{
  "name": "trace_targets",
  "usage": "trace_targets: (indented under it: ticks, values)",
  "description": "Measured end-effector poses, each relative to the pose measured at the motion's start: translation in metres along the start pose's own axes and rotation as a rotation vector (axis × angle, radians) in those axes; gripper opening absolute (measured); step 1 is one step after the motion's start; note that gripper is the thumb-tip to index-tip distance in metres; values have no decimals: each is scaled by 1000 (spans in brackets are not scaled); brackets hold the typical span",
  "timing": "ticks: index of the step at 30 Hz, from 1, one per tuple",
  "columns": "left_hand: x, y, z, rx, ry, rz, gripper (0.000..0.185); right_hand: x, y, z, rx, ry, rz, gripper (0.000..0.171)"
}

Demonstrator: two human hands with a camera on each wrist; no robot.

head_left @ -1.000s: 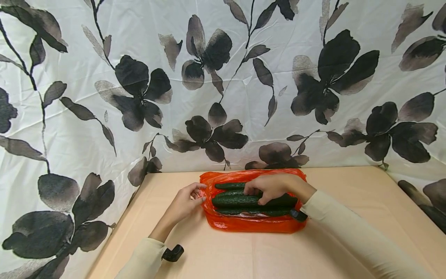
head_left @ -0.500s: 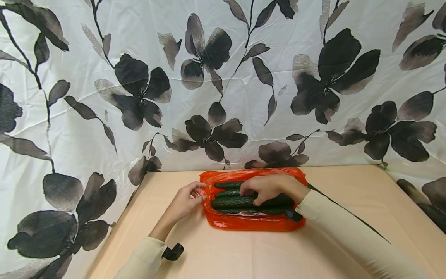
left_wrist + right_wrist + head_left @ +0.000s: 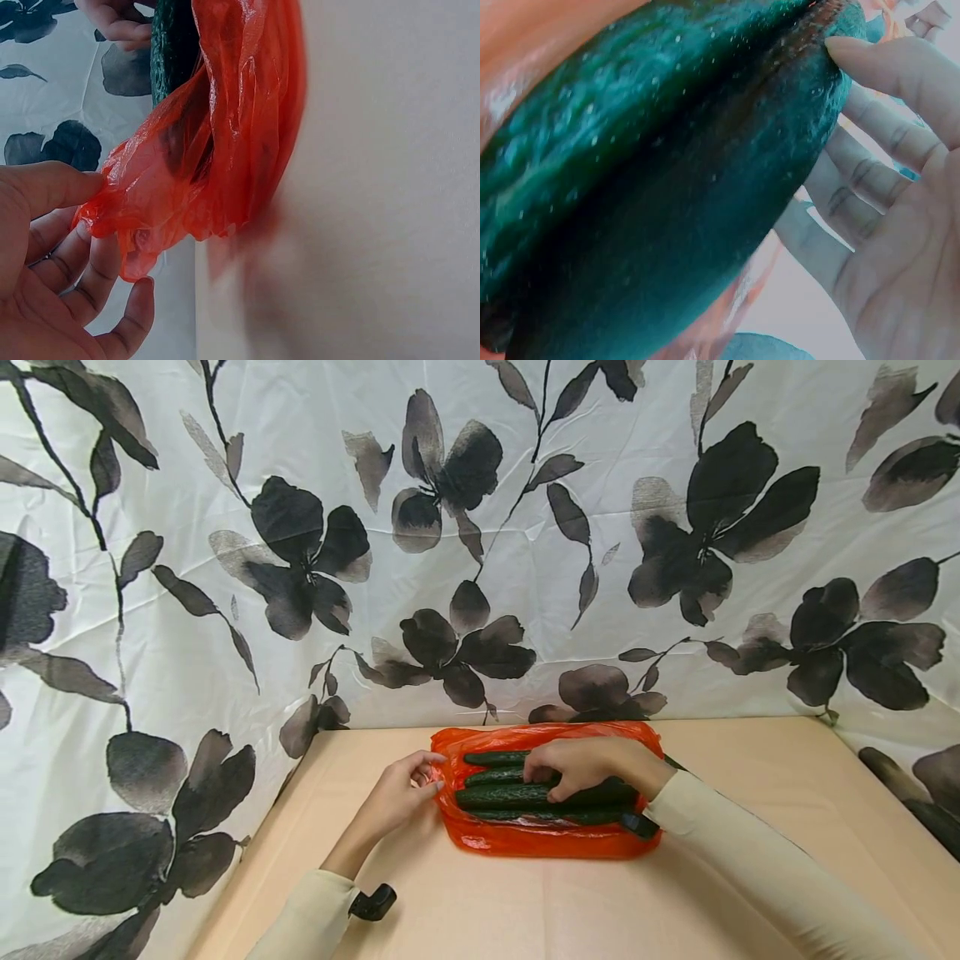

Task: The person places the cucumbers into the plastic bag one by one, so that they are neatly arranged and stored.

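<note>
Several dark green, bumpy cucumbers lie side by side in a red plastic bag in the head view. My right hand reaches over them and grips a long cucumber, thumb on its near side. The right wrist view has this cucumber large, with the thumb on one side and the fingers behind it. At the bag's left end, my left hand pinches the gathered plastic. Close up in the left wrist view, crumpled film sits between thumb and fingertips.
The bag rests at the back of a pale peach table. Behind it hangs a white cloth with dark flowers. A black wrist camera is on the left wrist, another on the right.
My right hand first shifts slightly left, then back a little right. Another cucumber's end now shows between the far one and the gripped one. The left hand keeps its place on the bag.
</note>
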State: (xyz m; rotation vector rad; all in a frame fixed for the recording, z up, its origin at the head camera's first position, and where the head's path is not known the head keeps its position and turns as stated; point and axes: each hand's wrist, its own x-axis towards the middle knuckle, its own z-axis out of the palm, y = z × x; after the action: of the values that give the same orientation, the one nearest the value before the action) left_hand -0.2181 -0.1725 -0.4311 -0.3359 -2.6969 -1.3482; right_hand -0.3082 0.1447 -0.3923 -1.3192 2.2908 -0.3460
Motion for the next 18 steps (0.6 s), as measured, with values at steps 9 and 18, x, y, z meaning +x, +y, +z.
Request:
trace_targets:
  ticks: [9,18]
  values:
    - [0,-1,0,5,6,-11,36,-14,14,-3,27,38,-28,34]
    - [0,0,-1,8,1,-17,36,-38,27,-7,132,76,-51,36]
